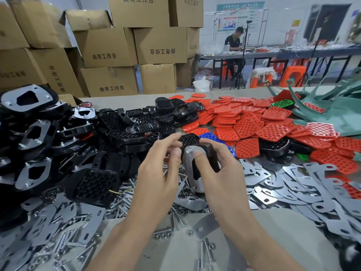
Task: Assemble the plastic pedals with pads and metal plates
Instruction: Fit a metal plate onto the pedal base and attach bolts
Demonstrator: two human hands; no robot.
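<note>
Bolts (205, 249) and loose plates (289, 184) up close, black pedals (93, 184) heaped left, red pads (246, 126) right, and between them the right hand (220, 171) grips the pedal (210, 153), long axis running away, metal plate (188, 169) facing left, left hand (156, 173) half-curled, thumb at its edge, hold unclear.

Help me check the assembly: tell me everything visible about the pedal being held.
The pedal is black plastic, held on edge. Its holed tread faces away; a grey metal plate with a cutout lies on the near side, one bolt end sticking through. The right hand grips it, thumb on the plate; the left hand pinches its left edge.
</note>
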